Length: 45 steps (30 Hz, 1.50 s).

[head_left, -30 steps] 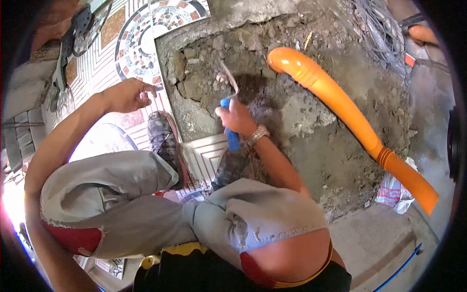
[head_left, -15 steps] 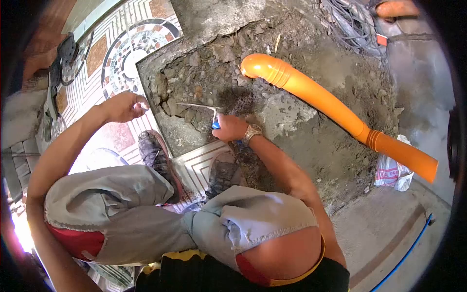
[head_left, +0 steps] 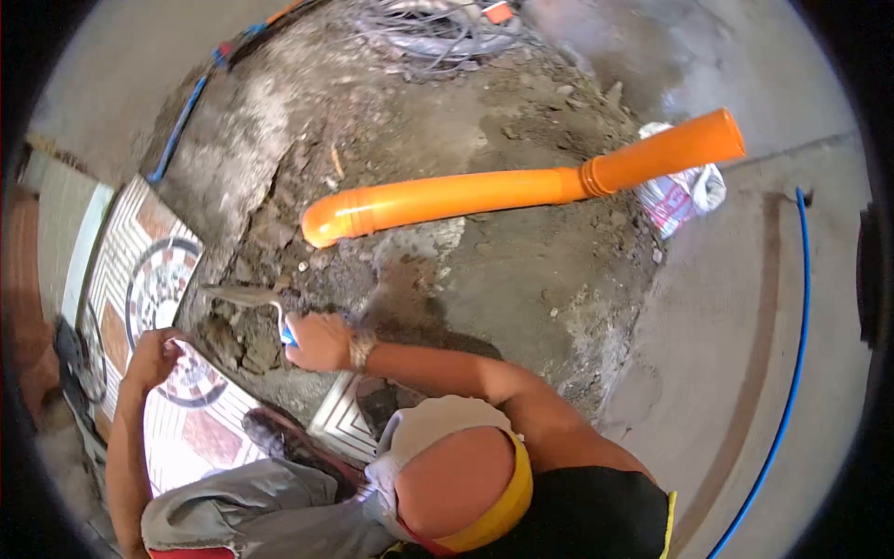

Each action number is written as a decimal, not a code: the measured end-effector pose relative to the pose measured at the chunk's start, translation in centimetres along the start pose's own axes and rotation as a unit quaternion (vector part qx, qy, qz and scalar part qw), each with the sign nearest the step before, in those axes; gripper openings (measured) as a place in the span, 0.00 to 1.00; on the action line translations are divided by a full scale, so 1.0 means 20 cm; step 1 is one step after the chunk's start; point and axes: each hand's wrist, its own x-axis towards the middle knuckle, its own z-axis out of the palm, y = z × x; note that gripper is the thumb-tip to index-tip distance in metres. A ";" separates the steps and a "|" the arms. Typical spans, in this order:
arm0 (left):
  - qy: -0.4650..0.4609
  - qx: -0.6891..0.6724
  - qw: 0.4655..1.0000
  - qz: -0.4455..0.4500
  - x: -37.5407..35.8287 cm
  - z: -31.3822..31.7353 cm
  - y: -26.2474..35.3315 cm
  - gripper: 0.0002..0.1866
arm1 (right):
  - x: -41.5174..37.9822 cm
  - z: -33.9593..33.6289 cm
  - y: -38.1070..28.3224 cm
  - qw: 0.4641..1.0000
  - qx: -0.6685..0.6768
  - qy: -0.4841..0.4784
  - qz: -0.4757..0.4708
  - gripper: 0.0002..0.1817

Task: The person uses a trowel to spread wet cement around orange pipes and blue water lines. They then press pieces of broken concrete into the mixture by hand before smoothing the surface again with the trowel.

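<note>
My right hand (head_left: 321,342), with a watch on its wrist, grips the blue handle of a trowel (head_left: 244,295). The metal blade points left, over broken mortar and loose dirt (head_left: 237,337) along the tile edge. My left hand (head_left: 155,359) is beside the patterned floor tiles (head_left: 135,328), its fingers curled and pressed together. Whatever those fingers may hold is too small to tell. Beyond the trowel, an orange pipe (head_left: 466,198) with a bent end lies across the dug soil, apart from both hands.
A white sack (head_left: 684,200) lies under the pipe's right end. A blue hose (head_left: 792,373) runs along the concrete at right. Bundled grey cables (head_left: 438,37) lie at the back, and a blue pipe (head_left: 182,126) at upper left. My knees and shoes are close below the hands.
My view has turned to the right, so the pipe now appears more level and further left. The trowel stays in my right hand, and my left hand stays by the tiles with fingers curled.
</note>
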 end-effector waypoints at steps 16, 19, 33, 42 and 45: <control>0.346 -0.019 0.937 0.038 1.73 -0.10 0.07 0.15 | -0.34 -0.38 0.16 0.942 -0.133 0.079 0.296 0.21; 0.251 -0.164 0.953 0.036 1.79 -0.01 0.29 0.13 | -0.46 -0.52 -0.10 0.927 -0.164 0.110 0.318 0.20; 0.230 -0.119 0.947 0.188 1.65 -0.03 0.40 0.17 | -0.02 -1.42 0.56 0.747 0.415 0.438 0.280 0.07; 0.172 -0.035 0.972 0.154 1.12 -0.27 -0.08 0.12 | 0.20 -2.29 2.02 0.849 0.140 0.351 0.368 0.13; 0.114 -0.063 0.991 0.026 0.85 -0.34 -0.17 0.11 | 0.35 -2.47 2.14 0.815 0.221 0.382 0.375 0.12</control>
